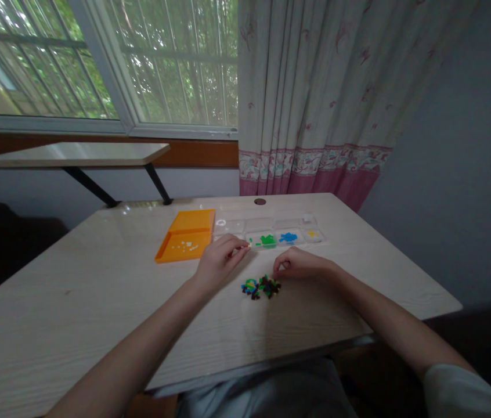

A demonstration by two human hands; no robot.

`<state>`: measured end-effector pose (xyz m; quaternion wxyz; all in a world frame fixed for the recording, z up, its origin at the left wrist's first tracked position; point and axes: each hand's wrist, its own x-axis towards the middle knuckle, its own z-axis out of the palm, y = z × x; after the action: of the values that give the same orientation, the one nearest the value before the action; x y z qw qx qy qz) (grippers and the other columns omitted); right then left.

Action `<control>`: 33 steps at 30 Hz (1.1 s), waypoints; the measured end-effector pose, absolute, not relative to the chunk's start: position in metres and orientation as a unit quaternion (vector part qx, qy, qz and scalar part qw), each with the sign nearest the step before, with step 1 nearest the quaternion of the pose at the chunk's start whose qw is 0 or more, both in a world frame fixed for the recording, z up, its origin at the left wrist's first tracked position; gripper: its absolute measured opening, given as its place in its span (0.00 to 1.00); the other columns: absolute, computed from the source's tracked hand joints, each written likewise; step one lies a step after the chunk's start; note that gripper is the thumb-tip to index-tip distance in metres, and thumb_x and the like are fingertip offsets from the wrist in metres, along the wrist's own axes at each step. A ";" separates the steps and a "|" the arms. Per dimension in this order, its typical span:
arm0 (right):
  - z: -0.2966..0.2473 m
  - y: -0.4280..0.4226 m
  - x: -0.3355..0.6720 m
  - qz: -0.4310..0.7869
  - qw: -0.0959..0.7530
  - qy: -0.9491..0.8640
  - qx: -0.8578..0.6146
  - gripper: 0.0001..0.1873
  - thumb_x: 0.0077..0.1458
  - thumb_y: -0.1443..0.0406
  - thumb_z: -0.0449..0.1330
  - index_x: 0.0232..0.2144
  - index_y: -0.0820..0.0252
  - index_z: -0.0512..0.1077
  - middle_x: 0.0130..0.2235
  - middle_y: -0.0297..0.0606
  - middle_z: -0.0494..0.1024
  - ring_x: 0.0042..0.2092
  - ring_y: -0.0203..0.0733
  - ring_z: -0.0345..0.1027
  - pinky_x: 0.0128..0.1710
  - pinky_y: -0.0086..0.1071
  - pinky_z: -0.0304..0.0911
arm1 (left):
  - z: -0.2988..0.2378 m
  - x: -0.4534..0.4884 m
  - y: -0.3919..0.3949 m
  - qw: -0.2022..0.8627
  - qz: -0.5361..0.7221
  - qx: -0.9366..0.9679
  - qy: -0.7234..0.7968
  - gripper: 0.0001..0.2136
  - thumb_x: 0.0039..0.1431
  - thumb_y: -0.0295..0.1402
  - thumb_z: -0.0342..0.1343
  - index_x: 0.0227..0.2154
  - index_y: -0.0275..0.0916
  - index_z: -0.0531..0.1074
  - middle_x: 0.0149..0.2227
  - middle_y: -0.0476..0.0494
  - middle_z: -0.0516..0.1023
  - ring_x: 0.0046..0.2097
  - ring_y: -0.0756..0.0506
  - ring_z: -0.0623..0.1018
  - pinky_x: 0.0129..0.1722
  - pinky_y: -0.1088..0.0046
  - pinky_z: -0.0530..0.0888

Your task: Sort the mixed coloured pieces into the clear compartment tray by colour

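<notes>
Pieces of mixed colours [267, 286] were heaped on the desk [97, 290], the heap spread sideways. The right hand [301, 264] was placed nearer to it, with curled fingers set at its far right edge; whether anything was gripped there could not be told. By the fingers of the left hand [220, 255], a small pale piece [249, 245] was pinched at the near edge of the clear tray [259, 223], left of the green cluster [267, 240].
</notes>
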<state>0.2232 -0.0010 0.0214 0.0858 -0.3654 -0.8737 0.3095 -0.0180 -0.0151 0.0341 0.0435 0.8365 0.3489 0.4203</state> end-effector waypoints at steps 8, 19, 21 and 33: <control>0.020 -0.001 0.223 0.298 0.081 -0.876 -0.370 0.11 0.47 0.60 0.58 0.29 0.63 0.75 0.19 0.28 0.65 0.20 0.26 0.52 0.21 0.22 0.47 | 0.053 -0.087 0.026 -0.029 0.176 0.836 0.519 0.12 0.56 0.40 0.46 0.34 0.40 0.72 0.34 0.45 0.74 0.31 0.49 0.71 0.28 0.77 0.63; 0.020 0.000 0.224 0.311 0.084 -0.874 -0.364 0.11 0.47 0.61 0.58 0.28 0.63 0.75 0.20 0.29 0.67 0.21 0.27 0.52 0.21 0.22 0.47 | 0.027 -0.136 0.059 -0.010 0.015 0.786 0.617 0.16 0.53 0.43 0.44 0.33 0.41 0.73 0.34 0.42 0.77 0.33 0.44 0.74 0.26 0.76 0.61; 0.019 0.001 0.225 0.312 0.084 -0.873 -0.366 0.11 0.47 0.60 0.58 0.28 0.63 0.75 0.21 0.29 0.66 0.21 0.27 0.53 0.21 0.22 0.47 | 0.030 -0.135 0.056 -0.030 0.030 0.788 0.615 0.17 0.53 0.42 0.43 0.36 0.41 0.73 0.36 0.41 0.76 0.34 0.43 0.74 0.26 0.76 0.61; 0.014 0.013 0.235 0.311 0.084 -0.871 -0.370 0.12 0.49 0.61 0.57 0.31 0.62 0.75 0.19 0.27 0.61 0.21 0.27 0.52 0.21 0.22 0.45 | 0.048 -0.073 0.019 -0.053 0.119 0.857 0.498 0.13 0.57 0.37 0.42 0.33 0.41 0.71 0.30 0.45 0.75 0.29 0.48 0.72 0.25 0.78 0.60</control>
<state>0.2349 0.0133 0.0137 0.0837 -0.3702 -0.8714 0.3108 -0.0735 0.0192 0.0478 -0.0526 0.8571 0.4984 0.1191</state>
